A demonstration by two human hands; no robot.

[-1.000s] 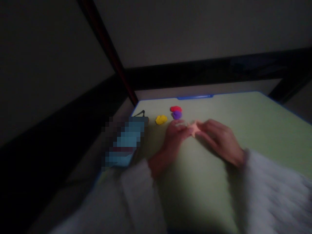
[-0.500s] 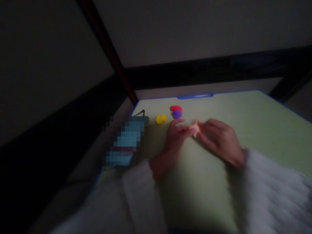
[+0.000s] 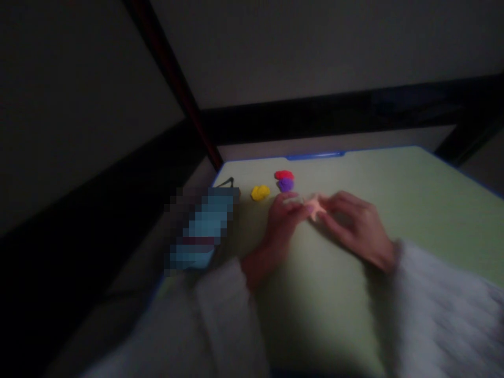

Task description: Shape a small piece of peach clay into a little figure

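Note:
A small peach-coloured, star-shaped piece of modelling clay point(image 3: 315, 208) is pinched between my two hands above the pale table point(image 3: 326, 294). My left hand point(image 3: 283, 223) grips its left side, the thumb lying over it. On the right side, the thumb and fingers of my right hand point(image 3: 356, 226) close on one of its points. Just beyond my left hand lie a purple lump of clay point(image 3: 286, 185) and a red lump point(image 3: 284, 175) behind it. A yellow lump point(image 3: 260, 192) sits a little to their left.
At the table's left edge is a blurred-out, light-blue screen-like object point(image 3: 208, 220), with a dark thin loop point(image 3: 227, 182) behind it. A blue handle-like strip point(image 3: 315, 156) runs along the far edge. Dark wall trim lies beyond.
Both hands keep hold of the peach clay star and shift only slightly. My left thumb moved further over the star, then back a little. The other lumps stay put.

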